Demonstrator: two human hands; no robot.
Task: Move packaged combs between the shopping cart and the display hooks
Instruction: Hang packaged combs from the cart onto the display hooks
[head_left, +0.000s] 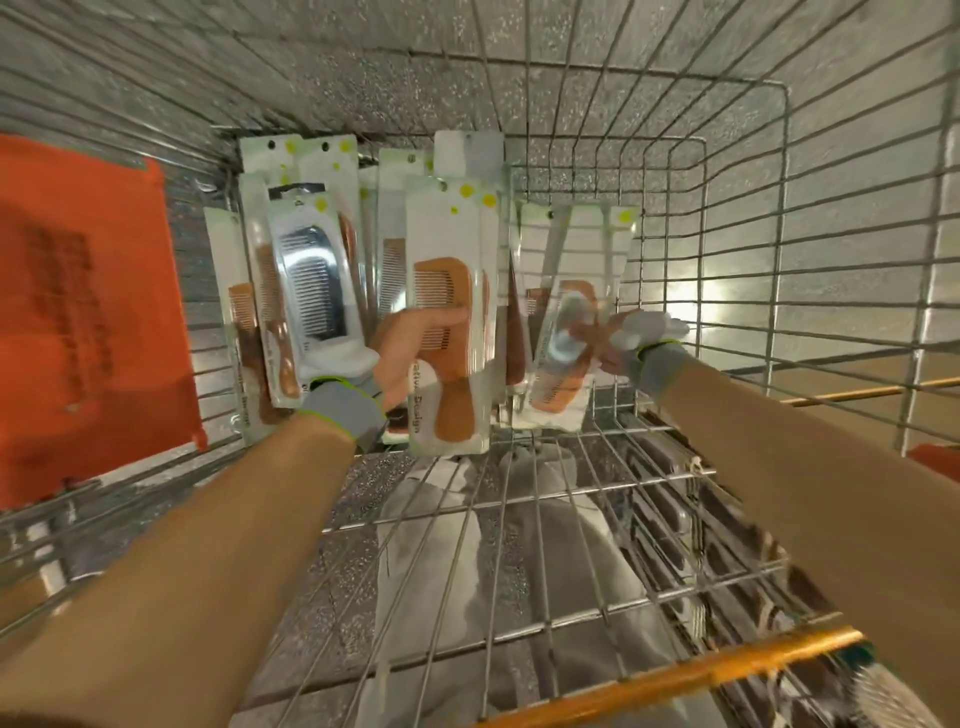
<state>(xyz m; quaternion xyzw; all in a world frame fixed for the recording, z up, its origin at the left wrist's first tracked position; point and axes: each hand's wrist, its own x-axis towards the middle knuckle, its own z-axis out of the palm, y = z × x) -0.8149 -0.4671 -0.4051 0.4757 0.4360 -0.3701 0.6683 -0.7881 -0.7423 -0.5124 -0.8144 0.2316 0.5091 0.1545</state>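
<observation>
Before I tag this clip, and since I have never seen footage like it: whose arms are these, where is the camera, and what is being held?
No machine: one camera on a person's head looks down into a shopping cart. The arms are the wearer's own, gloved. The left hand has its grip on a brown comb pack, thumb across its front. The right hand pinches a second comb pack. Others, including a black comb pack, lie in the cart beside an orange flap.

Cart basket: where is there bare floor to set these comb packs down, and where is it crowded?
Free: bare silver wire floor between the clear-packed brown comb in the right grip and the cart's right wall. Crowded: far left, white-carded comb packs piled beside the orange plastic panel, several fanned in the left grip.
</observation>
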